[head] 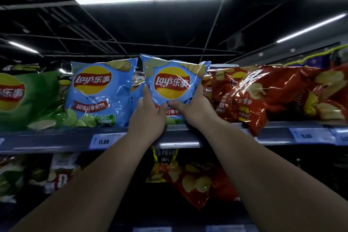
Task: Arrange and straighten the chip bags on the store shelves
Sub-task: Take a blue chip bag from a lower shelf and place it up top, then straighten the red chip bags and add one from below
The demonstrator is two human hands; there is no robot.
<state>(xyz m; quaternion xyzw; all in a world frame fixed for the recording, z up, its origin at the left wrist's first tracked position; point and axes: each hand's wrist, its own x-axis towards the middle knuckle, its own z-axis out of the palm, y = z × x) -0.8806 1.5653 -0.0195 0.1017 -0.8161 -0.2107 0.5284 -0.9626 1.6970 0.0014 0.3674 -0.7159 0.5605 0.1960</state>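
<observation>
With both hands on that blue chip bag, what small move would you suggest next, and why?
Probably rotate the held blue bag slightly and settle it upright on the shelf, in line with the neighbouring blue bag. The left hand and right hand grip its lower part, its top edge slopes down to the right, and its right corner overlaps the red bags.

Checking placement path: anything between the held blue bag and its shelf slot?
Nothing visible. The held blue bag, gripped by left hand and right hand, sits in the gap between the neighbouring blue bag and the red bags.
</observation>
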